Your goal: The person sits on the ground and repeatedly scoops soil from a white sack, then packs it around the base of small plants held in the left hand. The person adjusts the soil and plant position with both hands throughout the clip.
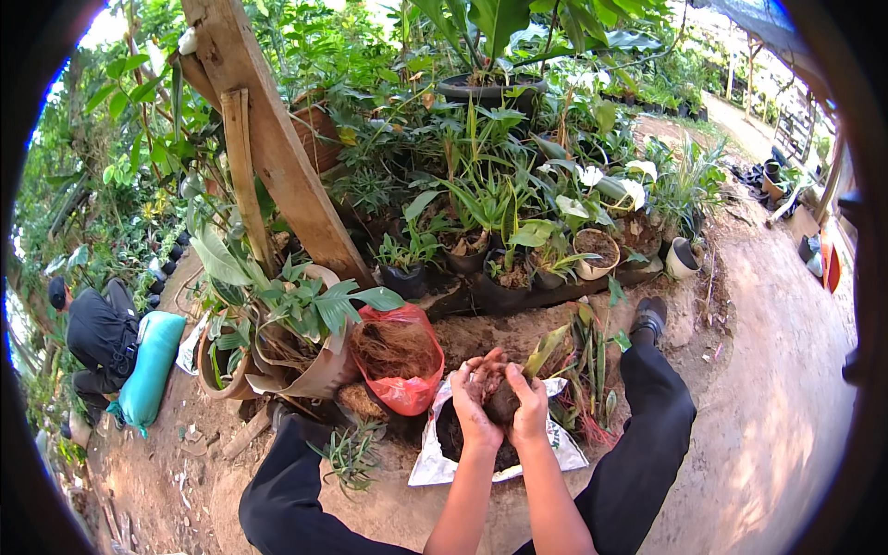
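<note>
My left hand (476,402) and my right hand (527,402) are cupped together around a dark ball of soil (501,404) with a green leaf cutting (546,350) rising from it. Soil clings to my fingers. Below them lies an open white plastic sack (433,463) holding dark soil (449,433). To its left stands a red plastic bag (409,397) filled with brown fibre (393,345). Long-leaved plants with reddish strings (593,423) lie on the ground to the right of my hands.
Potted plants line the bed ahead, with a cream pot (596,255) near its edge. Large pots (312,378) and a leaning wooden beam (277,149) stand at the left. A small plant (352,454) is near my left leg. Farther left, a person (100,329) crouches beside a teal sack (152,364).
</note>
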Tool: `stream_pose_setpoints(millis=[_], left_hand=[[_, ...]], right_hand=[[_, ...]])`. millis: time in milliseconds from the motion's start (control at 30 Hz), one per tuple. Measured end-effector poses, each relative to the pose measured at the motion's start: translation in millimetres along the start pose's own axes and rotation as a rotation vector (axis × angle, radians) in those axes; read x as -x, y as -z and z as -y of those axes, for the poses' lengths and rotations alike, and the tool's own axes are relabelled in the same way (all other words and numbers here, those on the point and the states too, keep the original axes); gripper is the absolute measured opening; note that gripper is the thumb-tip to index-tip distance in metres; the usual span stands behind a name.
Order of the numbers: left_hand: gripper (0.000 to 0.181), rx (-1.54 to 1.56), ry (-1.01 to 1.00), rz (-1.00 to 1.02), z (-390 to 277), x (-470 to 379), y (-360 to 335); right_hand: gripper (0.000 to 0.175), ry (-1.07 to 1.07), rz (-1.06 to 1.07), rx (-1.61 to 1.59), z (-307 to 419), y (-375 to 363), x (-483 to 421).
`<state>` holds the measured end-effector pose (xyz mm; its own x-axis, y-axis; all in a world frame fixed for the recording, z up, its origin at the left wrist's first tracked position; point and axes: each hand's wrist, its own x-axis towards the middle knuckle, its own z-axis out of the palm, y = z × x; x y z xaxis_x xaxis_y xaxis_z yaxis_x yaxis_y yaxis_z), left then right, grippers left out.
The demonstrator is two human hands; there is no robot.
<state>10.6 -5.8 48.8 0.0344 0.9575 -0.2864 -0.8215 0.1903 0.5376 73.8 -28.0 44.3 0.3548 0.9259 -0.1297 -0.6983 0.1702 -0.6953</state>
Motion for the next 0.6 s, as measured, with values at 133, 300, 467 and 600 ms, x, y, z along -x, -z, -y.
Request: stream_pose_setpoints(millis=[133, 300, 467, 600], left_hand=[[0.035, -0.061, -0.088, 0.047, 7.5, 2.4, -1.0], [0.035, -0.068, -0.073, 0.059, 10.1, 3.2, 2.9], [0.036, -0.123, -0.125, 0.122, 17.0, -1.4, 4.9], [0.03, -0.066, -0.174, 0.133, 20.6, -0.6, 6.0]], right_hand=[[0.017, -0.017, 0.031, 0.058, 5.6, -0.5, 3.2], [0.017, -0.021, -0.045, 0.091, 0.7, 1.8, 3.3], [0.022, -0.049, -0.025, -0.005, 7.4, 2.0, 2.4], [0.027, -0.044, 0.016, 0.023, 11.4, 2.8, 3.5]])
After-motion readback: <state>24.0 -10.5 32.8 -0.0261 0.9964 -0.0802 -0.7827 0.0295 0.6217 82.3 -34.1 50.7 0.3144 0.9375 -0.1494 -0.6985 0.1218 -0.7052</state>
